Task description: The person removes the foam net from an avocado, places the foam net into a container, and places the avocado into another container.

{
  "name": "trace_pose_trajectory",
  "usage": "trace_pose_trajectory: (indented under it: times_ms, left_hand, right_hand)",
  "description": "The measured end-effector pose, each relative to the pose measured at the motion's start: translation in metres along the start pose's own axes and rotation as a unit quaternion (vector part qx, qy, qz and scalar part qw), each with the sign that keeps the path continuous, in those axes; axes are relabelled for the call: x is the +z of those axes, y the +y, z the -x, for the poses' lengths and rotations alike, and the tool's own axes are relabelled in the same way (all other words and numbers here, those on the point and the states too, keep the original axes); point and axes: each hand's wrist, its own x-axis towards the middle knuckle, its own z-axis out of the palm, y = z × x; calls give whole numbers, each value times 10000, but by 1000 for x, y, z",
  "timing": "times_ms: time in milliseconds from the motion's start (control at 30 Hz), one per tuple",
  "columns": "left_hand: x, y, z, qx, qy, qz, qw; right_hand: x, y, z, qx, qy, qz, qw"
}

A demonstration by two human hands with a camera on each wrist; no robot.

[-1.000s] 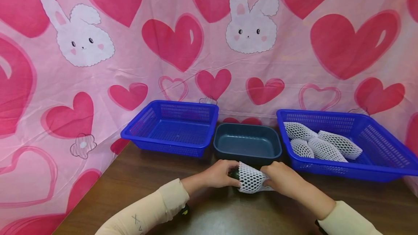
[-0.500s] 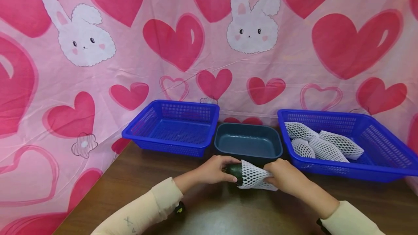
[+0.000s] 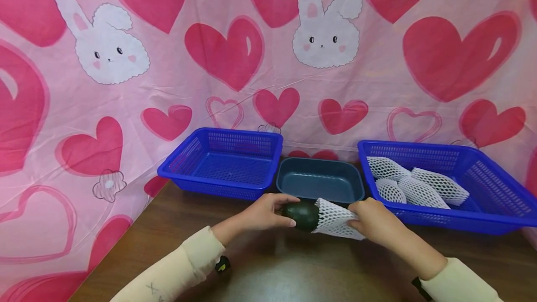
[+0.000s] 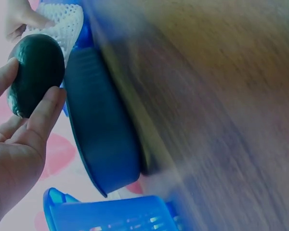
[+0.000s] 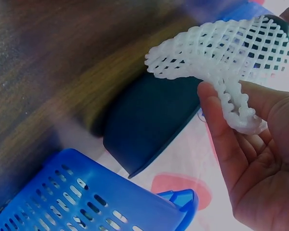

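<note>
A dark green avocado (image 3: pixel 300 214) is held just above the brown table, in front of the dark tray (image 3: pixel 320 185). My left hand (image 3: pixel 264 210) grips its bare left end; in the left wrist view fingers (image 4: pixel 43 115) curl round the avocado (image 4: pixel 34 72). A white foam net sleeve (image 3: pixel 334 218) still covers its right end. My right hand (image 3: pixel 371 222) pinches that sleeve; the right wrist view shows the net sleeve (image 5: pixel 221 48) between thumb and fingers (image 5: pixel 221 130).
An empty blue basket (image 3: pixel 222 162) stands at the back left. The blue basket (image 3: pixel 482 204) at the right holds several foam-netted items (image 3: pixel 415 185). A pink heart-and-rabbit cloth (image 3: pixel 168 59) hangs behind and along the left side of the table.
The right hand has pulled the net sleeve to the right, baring more of the avocado. The left hand has drawn the fruit slightly left, and both hands have risen a little.
</note>
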Motion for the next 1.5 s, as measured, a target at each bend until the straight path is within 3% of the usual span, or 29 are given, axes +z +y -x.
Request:
trace_pose_trajectory:
  times_ms: [267,667,1000,1300,1500]
  left_hand:
    - [-11,4,11,-242,153,169,9994]
    - [-27,14,22,-127,356,130,9992]
    - [-32,15,28,-120,429,183,9988]
    - [-34,14,30,55,491,346,9982]
    - [-34,14,31,92,478,438,9979]
  right_hand:
    - [-7,-2,-1,37,386,58,9992]
    - [-23,-6,-10,403,973,-102,9944]
    - [-26,-8,-33,533,1315,-509,9886]
    - [-16,-2,-60,1263,1319,-1523,9713]
    - [-7,0,-76,1739,1281,-1696,9615]
